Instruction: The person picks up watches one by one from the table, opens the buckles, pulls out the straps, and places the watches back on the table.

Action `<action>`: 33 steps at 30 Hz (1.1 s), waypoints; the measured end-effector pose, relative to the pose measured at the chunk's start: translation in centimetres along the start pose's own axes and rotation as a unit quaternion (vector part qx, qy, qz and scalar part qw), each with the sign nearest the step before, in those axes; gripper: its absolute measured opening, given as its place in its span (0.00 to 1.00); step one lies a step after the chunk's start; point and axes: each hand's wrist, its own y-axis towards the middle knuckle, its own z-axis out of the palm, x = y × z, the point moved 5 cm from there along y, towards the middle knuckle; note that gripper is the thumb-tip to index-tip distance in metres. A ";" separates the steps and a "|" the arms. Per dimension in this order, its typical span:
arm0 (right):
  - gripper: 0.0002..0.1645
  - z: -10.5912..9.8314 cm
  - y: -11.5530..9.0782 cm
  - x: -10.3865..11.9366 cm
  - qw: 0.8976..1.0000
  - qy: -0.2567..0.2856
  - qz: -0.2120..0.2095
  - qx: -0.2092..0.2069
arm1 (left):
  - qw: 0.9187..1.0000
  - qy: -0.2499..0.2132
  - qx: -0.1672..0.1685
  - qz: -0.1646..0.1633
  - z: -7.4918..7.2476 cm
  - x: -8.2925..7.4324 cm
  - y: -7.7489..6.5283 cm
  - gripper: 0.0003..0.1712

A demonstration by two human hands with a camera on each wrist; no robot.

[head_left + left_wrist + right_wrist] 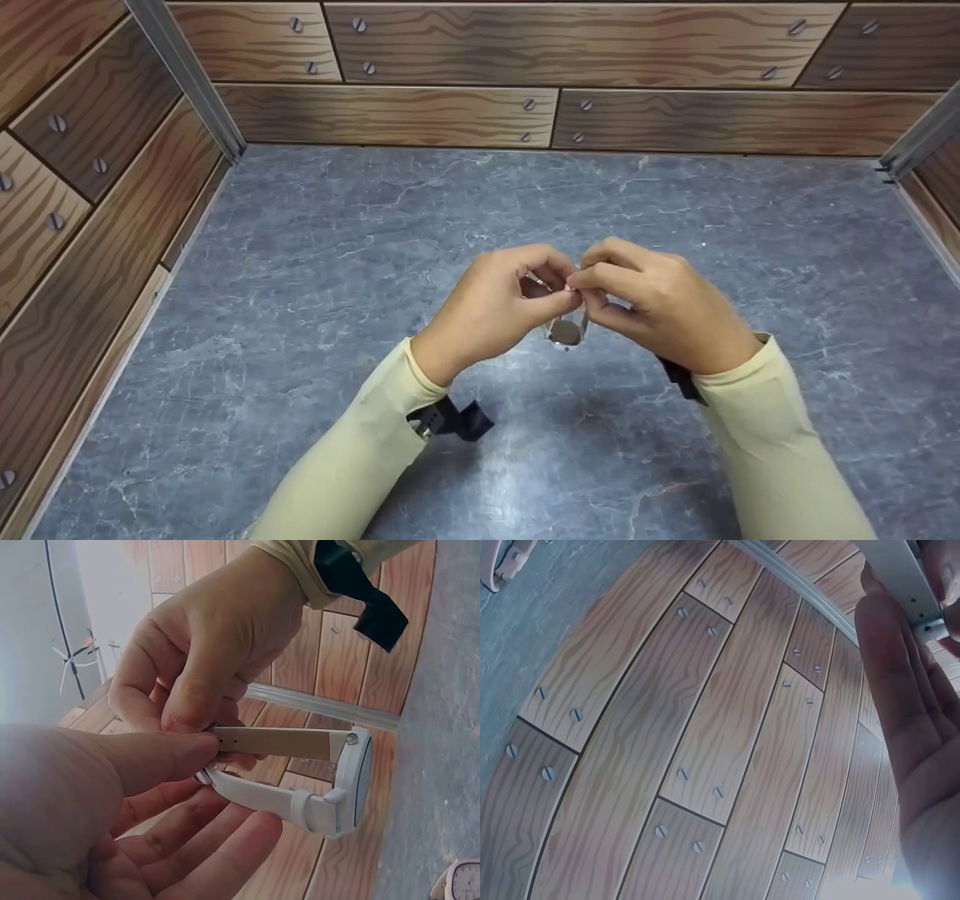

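A wristwatch (352, 780) with a white strap hangs between my two hands, its round case lowest and its strap ends meeting at the fingertips. My left hand (499, 300) pinches the strap near the buckle between thumb and fingers. From the other side my right hand (652, 304) grips the strap end with thumb and fingertips. Small holes dot the strap's tan inner side in the left wrist view. In the right wrist view, part of the pale strap (904, 577) shows at the upper right beside the fingers. The buckle itself is mostly covered by fingers.
A second watch with a squarish face (463, 881) lies on the table at the left wrist view's lower right corner. Beneath the hands spreads a blue-grey marbled tabletop (337, 262). Wood-patterned panels (480, 45) wall it in at the back and sides.
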 end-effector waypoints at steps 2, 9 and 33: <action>0.17 0.0 0.0 0.0 1.000 0.000 -0.002 -0.016 | 1.000 -0.013 -0.002 -0.005 0.0 0.0 0.0 0.04; 0.14 0.0 0.0 -0.1 0.999 -0.001 0.019 -0.034 | 0.999 -0.048 -0.011 -0.005 -0.2 0.1 0.1 0.07; 0.13 -0.4 0.1 -0.2 0.998 0.027 0.052 0.023 | 1.000 -0.004 0.001 -0.015 -0.2 0.0 -0.1 0.05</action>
